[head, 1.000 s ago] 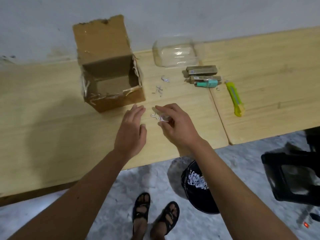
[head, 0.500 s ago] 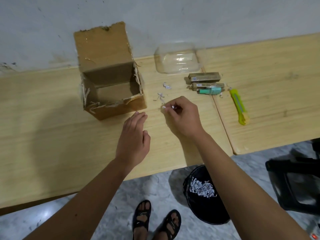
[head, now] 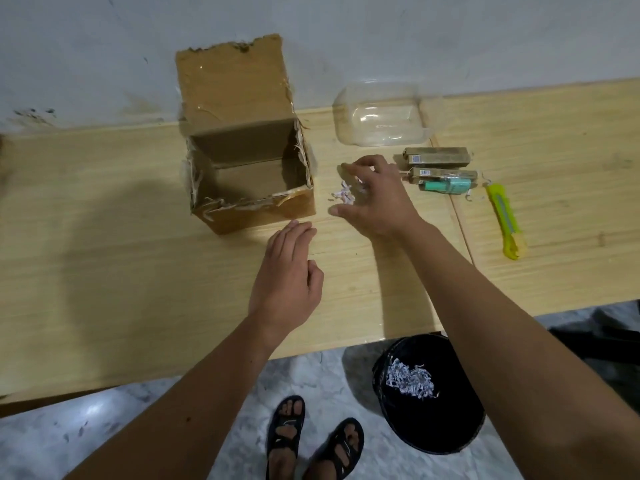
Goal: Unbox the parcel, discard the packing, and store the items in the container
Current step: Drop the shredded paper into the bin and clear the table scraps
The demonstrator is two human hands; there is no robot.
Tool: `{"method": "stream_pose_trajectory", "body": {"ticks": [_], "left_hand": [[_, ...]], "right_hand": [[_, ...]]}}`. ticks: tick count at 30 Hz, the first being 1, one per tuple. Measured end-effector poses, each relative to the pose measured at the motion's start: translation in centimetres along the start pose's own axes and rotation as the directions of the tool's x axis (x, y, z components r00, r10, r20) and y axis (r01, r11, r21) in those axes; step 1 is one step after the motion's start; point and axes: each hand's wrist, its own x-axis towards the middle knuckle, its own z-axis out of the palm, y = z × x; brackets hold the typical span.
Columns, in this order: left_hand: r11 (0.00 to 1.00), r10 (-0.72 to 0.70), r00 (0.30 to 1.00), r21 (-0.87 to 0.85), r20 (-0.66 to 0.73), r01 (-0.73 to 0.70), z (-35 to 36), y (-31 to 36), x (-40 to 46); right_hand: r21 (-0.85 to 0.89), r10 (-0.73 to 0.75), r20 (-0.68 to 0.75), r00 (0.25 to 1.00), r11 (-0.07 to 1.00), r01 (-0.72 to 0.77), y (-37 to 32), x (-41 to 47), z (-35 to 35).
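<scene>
Right hand (head: 372, 199), at frame centre, has moved up from its earlier pinch nearer the table edge; its fingers now curl loosely over a small cluster of paper shreds (head: 341, 195) — gathering, not yet clamped. Left hand (head: 287, 275) stays flat, fingers together, holding nothing. The opened parcel (head: 249, 168) stands emptied at upper left; the clear container (head: 381, 119) and the items (head: 440, 168) wait upper right — packing cleanup nearly done, storing still ahead.
</scene>
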Motion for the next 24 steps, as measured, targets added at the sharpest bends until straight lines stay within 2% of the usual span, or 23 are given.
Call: {"method": "stream_pose_trajectory", "body": {"ticks": [5,7,14,18,22,24], "left_hand": [[1.000,0.009,1.000,-0.008,-0.009,-0.009,0.1,-0.1,0.0],[1.000,0.013,1.000,-0.007,-0.014,-0.013,0.1,-0.1,0.0],[0.999,0.048,0.997,0.016,-0.066,-0.047,0.3,-0.2,0.0],[0.993,0.117,0.987,0.035,-0.112,-0.114,0.7,1.2,0.2],[0.979,0.201,0.971,-0.066,0.130,-0.194,2.0,6.7,2.1],[0.970,0.238,0.953,-0.101,0.190,-0.222,3.3,9.4,2.7]], "right_hand": [[0.035,-0.156,-0.091,0.984,0.987,0.160,0.4,-1.3,0.6],[0.041,-0.177,-0.129,0.976,0.982,0.183,0.4,-2.2,0.9],[0.078,-0.101,-0.160,0.982,0.990,0.114,1.6,-7.3,0.3],[0.184,0.029,-0.213,0.977,0.983,0.010,2.7,-11.9,-0.8],[0.295,0.213,-0.302,0.929,0.948,-0.122,4.6,-16.8,-2.5],[0.331,0.288,-0.330,0.899,0.927,-0.176,5.9,-19.4,-3.6]]}}
